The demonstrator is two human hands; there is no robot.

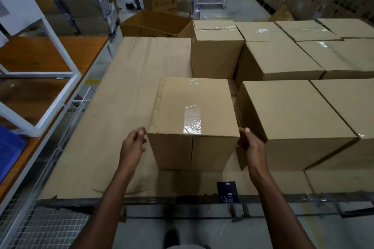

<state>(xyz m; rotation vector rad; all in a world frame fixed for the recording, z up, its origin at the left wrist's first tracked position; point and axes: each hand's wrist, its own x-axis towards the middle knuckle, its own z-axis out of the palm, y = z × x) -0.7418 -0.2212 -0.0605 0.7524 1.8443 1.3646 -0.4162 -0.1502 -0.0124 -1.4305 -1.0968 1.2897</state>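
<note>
fingers of the left hand are loosely curled with nothing between them, their tips right at the near left top corner of the sealed cardboard box; whether they touch it i cannot tell. the right hand lies against the box's right wall near its top edge, in the narrow gap beside the neighbouring box, thumb up by the corner, the other fingers mostly hidden and gripping nothing that shows. the box stands upright on the cardboard-covered surface, near its front edge, just left of the neighbouring box, with a strip of clear tape running over its top and staples along its left edge. behind it stands a taller box, and more sealed boxes fill the right side in rows. a dark label sits at the surface's front edge. to the left are a white metal frame over an orange board and a blue crate; an open carton lies beyond the surface.
</note>
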